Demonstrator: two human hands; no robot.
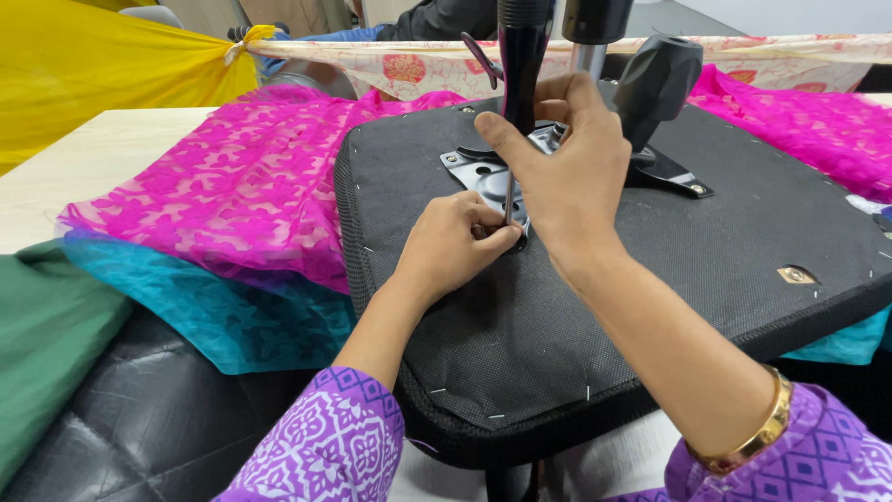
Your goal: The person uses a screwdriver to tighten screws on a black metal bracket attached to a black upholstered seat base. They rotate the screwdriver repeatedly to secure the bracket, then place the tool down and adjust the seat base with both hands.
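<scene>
I look down on a pale wooden table (102, 158) draped with a bright pink patterned cloth (232, 186), a teal sheer cloth (232, 325) under it at eight o'clock, and a yellow cloth (93, 65) hanging at ten o'clock. Across the middle lies an upturned black office-chair seat (650, 279), its fabric underside stapled at the edges. At twelve o'clock on it sits a black metal mounting plate (483, 177), with a black adjustment lever knob (655, 79) at one o'clock. My right hand (567, 177) has its fingers curled together around a thin metal hex key (508, 200), held upright at the plate's lower edge. My left hand (455, 246), at seven o'clock of it, has its fingertips pinched close about the tool's foot, where I take a bolt to be, though it is hidden. I judge the step to be fastening the plate; next calls for steady downward pressure and a clean turn, keeping the tip seated.
</scene>
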